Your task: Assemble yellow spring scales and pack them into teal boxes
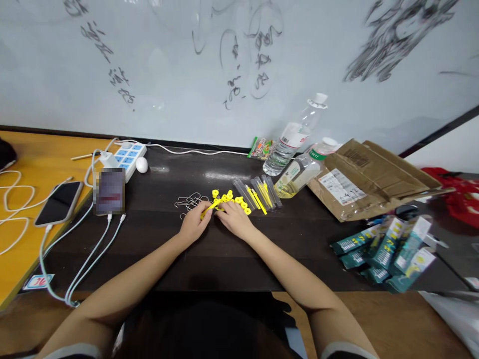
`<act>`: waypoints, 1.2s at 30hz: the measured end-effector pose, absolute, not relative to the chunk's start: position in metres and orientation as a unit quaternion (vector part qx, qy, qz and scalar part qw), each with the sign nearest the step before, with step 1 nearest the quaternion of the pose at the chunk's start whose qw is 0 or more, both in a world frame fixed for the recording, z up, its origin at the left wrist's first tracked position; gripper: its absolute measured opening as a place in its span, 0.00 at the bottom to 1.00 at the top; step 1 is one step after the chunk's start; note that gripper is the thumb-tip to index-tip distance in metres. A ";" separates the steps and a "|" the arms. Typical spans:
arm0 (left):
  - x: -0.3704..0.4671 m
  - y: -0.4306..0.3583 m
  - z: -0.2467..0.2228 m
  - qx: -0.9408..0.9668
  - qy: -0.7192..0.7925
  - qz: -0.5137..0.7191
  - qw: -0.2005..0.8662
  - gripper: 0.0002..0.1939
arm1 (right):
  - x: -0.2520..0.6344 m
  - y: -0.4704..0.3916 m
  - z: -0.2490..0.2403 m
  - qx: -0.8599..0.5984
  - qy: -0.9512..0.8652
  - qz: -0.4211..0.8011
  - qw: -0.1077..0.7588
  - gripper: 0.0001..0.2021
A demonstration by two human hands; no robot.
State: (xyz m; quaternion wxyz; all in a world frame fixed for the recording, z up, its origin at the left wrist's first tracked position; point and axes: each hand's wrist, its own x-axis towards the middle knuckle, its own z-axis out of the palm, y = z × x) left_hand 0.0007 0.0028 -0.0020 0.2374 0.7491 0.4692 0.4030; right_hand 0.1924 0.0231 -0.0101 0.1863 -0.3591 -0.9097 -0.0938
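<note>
The left hand [195, 224] grips a yellow stick [210, 207], the right hand [236, 218] hides its grip, and a careless brush could scatter the loose yellow pieces [238, 200].

An office or workroom is suggested: a whiteboard [168, 89] is marked with handwriting [263, 61] and a sketch [374, 57], a dark desk [168, 269] and a yellow desk [37, 154] are set before it, and a power strip [131, 158] and numbered tag [39, 281] are seen.

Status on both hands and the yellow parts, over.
Left hand: grip on slim yellow piece. Right hand close by, grip unclear. Small yellow parts clustered just beyond right hand. Metal wire pieces close beside left hand.
</note>
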 end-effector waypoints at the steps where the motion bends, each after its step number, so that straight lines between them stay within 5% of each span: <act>1: 0.001 0.002 -0.001 0.752 0.468 0.399 0.238 0.10 | 0.194 0.025 -0.010 -0.367 -0.904 -0.097 0.195 0.09; 21: 0.000 0.005 -0.005 0.773 0.471 0.345 0.249 0.15 | 0.188 0.061 -0.011 -0.367 -0.902 -0.138 0.182 0.08; 30: -0.008 0.018 -0.005 0.607 0.458 0.573 0.306 0.09 | 0.190 0.047 -0.007 -0.383 -0.881 -0.134 0.244 0.10; 36: -0.008 0.022 -0.004 0.528 0.449 0.612 0.380 0.10 | 0.192 0.048 -0.009 -0.369 -0.889 -0.128 0.239 0.11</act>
